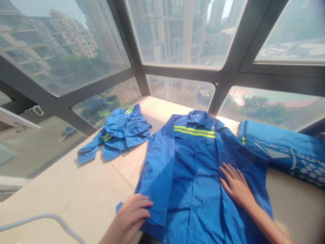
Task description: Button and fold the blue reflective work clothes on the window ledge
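A blue long-sleeved work shirt (182, 169) with a yellow-green striped band across the chest lies spread face up, its collar toward the windows. My left hand (135, 213) is at the cuff end of the sleeve on the left, its fingers curled over the cloth. What its thumb does beneath is hidden. On the right side of the shirt front, my right hand (236, 184) rests flat with the fingers stretched out. A second blue garment (122, 132) with similar stripes lies crumpled at the back left, apart from both hands.
The pale surface (83, 189) runs up to dark-framed windows (177, 71). At the right lies a blue bundle (284, 149) with white print. A grey cable (58, 218) curves across the lower left. A white hook (37, 110) hangs by the left frame.
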Demonstrator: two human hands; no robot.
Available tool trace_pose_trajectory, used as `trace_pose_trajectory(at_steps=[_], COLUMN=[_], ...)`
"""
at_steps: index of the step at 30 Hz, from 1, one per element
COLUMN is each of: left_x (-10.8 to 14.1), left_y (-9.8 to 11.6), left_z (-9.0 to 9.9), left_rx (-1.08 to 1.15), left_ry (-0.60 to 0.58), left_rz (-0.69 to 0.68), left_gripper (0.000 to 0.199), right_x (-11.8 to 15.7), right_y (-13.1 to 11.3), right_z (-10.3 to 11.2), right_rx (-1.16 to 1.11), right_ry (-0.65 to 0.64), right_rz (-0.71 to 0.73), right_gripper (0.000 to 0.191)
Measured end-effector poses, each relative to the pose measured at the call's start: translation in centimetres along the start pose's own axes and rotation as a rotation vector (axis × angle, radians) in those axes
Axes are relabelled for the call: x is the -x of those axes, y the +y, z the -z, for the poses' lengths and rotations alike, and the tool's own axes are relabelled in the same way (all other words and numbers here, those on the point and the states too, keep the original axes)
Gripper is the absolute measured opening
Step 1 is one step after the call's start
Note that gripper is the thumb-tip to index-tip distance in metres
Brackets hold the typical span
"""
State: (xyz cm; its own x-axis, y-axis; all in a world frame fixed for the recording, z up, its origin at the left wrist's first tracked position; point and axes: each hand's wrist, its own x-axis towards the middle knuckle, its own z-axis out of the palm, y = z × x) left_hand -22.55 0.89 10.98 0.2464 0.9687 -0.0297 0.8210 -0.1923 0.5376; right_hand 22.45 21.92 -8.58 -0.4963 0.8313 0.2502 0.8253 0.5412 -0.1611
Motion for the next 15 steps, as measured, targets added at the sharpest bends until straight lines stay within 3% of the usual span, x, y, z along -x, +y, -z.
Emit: trace_pose_trajectory(at_steps=[6,8,12,15], left_x=[2.7,2.3,-1.9,-7.7], left_y=[-0.7,-1.3,-4.6,-7.6], left_z=[-3.5,-4.5,-5.3,-5.0], left_rx=[-0.033,-0.007,-0.018,-0.127], left_ry=[-0.13,-0.097,0.119,0.301], left_rz=[0.025,0.073,0.264,0.42], left_gripper=[0.037,0.037,0.035,0.038], right_x=[-0.1,0.0,-1.1,-5.1], right_y=[-0.3,-0.2,0.3,-0.8], right_z=[0.3,0.5,1.3,1.9], right_rx=[-0.014,-0.03,-0.174,-0.342], right_ry=[-0.009,-0.019,0.022,0.104], right_rz=[-0.019,-0.032,-0.095,-0.162], right_gripper=[0.056,0.055,0.043,0.038])
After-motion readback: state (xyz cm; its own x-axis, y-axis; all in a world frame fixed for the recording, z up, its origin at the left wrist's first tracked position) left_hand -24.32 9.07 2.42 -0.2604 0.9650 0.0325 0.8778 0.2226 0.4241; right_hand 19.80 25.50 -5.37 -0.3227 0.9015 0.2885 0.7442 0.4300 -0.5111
